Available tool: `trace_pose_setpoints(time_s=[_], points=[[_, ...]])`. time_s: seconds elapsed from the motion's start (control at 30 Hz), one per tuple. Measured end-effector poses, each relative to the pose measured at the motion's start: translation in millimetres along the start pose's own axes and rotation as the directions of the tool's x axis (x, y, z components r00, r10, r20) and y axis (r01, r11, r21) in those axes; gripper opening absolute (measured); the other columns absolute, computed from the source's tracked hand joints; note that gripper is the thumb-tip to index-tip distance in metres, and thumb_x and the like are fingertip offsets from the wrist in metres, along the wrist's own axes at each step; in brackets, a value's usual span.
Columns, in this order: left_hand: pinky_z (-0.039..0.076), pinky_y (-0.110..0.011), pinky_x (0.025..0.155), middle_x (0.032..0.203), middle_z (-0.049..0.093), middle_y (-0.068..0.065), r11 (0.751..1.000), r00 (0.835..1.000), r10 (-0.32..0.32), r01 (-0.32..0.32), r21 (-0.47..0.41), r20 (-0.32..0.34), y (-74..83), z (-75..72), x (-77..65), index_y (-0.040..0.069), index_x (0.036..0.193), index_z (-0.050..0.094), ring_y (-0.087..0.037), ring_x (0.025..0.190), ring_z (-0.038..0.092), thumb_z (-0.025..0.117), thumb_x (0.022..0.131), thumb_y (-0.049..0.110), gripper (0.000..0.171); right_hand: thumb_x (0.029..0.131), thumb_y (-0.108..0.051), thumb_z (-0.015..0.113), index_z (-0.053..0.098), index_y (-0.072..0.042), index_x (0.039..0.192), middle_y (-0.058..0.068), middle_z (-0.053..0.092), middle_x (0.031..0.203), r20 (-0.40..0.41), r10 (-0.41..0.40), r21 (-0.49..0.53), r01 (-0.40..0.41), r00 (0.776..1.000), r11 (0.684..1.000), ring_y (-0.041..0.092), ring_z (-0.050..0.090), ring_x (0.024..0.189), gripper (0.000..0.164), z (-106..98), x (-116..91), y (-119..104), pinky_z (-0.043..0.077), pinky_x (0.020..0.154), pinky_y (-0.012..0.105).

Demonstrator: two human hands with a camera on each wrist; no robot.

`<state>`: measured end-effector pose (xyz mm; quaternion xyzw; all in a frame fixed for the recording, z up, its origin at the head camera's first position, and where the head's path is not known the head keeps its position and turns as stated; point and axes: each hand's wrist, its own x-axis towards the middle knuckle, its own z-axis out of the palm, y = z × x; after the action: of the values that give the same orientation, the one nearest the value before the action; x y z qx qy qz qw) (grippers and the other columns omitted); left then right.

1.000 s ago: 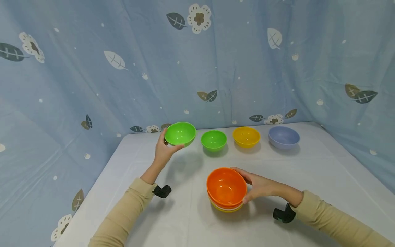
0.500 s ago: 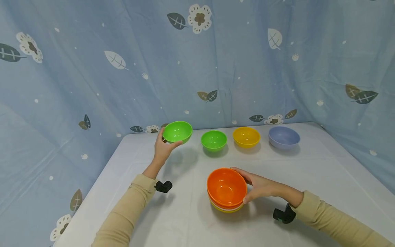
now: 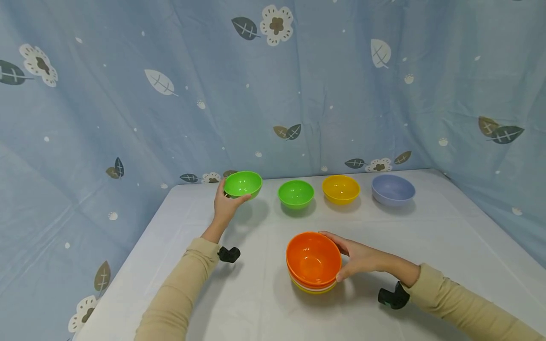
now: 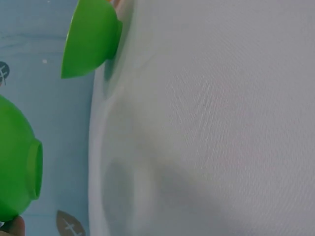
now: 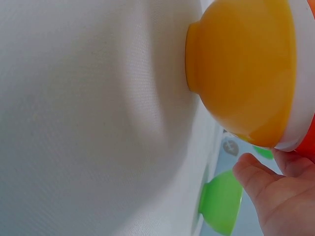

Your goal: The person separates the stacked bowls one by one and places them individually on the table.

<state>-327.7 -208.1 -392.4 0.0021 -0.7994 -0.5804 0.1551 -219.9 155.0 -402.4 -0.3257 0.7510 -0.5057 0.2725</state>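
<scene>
My left hand (image 3: 224, 203) pinches the side of a green bowl (image 3: 243, 183), thumb near the front rim. That bowl is held above the back left of the table; in the left wrist view a gap lies between its foot (image 4: 35, 169) and the cloth. At front centre, a stack of nested bowls has an orange bowl (image 3: 313, 258) on top, with a white bowl (image 5: 304, 73) and a yellow bowl (image 5: 246, 69) below. My right hand (image 3: 360, 257) grips the stack's right side, fingers behind and thumb in front. Whether the stack touches the cloth, I cannot tell.
Along the back of the white-covered table (image 3: 256, 303) stand a smaller green bowl (image 3: 295, 194), a yellow bowl (image 3: 341, 189) and a lavender bowl (image 3: 393, 189), spaced apart. A blue patterned curtain (image 3: 324, 94) hangs right behind them and at the sides.
My left hand has carried the green bowl leftward, away from the smaller green one, and has lowered it slightly in the last half second. My right hand and the stack have stayed put.
</scene>
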Motion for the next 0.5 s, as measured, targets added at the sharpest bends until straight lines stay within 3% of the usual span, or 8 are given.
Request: trace_pose_setpoints(time_s=[0.5], points=[[0.024, -0.047, 0.108, 0.146, 0.024, -0.018, 0.991, 0.997, -0.071, 0.074, 0.113, -0.034, -20.9, 4.3, 6.0, 0.002, 0.145, 0.015, -0.034, 0.133, 0.026, 0.080, 0.070, 0.026, 0.103, 0.074, -0.031, 0.075, 0.014, -0.005, 0.146, 0.011, 0.025, 0.148, 0.005, -0.020, 0.001, 0.020, 1.000, 1.000, 0.034, 0.024, 0.134, 0.098, 0, 0, 0, 0.023, 0.105, 0.057]])
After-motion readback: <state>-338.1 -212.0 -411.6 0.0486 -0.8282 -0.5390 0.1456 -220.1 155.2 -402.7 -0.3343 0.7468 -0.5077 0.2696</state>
